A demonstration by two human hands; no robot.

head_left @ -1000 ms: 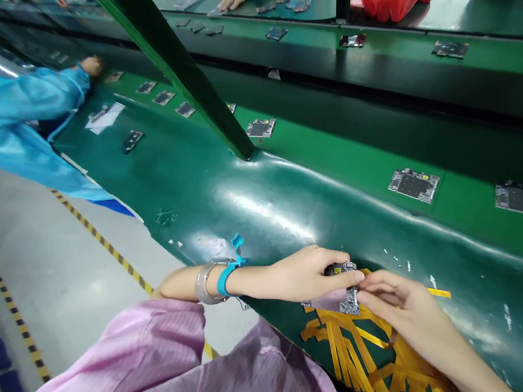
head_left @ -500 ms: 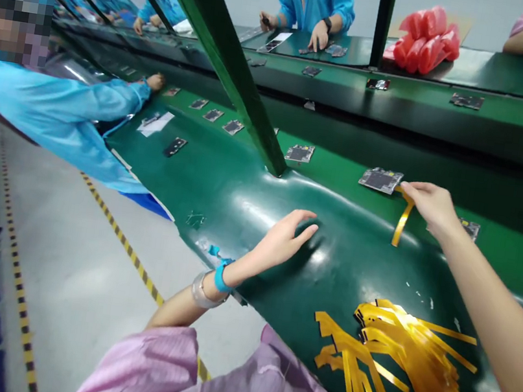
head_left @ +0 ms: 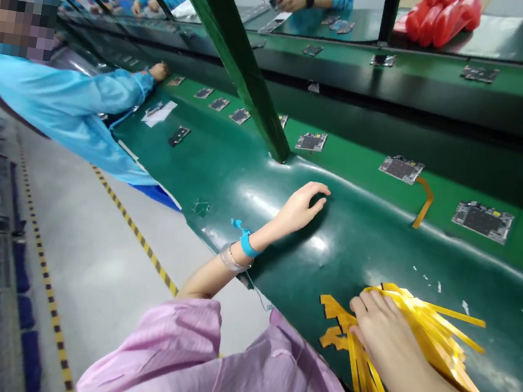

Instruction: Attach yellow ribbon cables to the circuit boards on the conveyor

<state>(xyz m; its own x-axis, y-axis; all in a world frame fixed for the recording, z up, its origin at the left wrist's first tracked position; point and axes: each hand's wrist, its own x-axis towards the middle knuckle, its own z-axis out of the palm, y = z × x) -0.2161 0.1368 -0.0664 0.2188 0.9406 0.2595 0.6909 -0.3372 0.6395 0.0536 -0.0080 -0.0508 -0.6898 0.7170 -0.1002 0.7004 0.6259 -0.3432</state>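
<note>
My left hand hovers over the green mat, thumb and fingers apart, holding nothing. A blue wrist strap is round that wrist. At the near right my right hand lies on a pile of yellow-orange flex cables, its fingers curled down onto the cable ends; the fingertips are partly hidden. Beyond, on the green belt, lies a circuit board with one flex cable trailing from its right corner onto the mat's edge. Another circuit board, without a cable, lies to its right.
A slanted green post stands beyond my left hand. More circuit boards line the belt. A co-worker's blue sleeve reaches in at left. Red plastic bundles sit on the far bench, where another person works.
My right hand has let go of the flex cable at the board and come back to the cable pile. The board with the cable lies on the belt. My left hand stays open.
</note>
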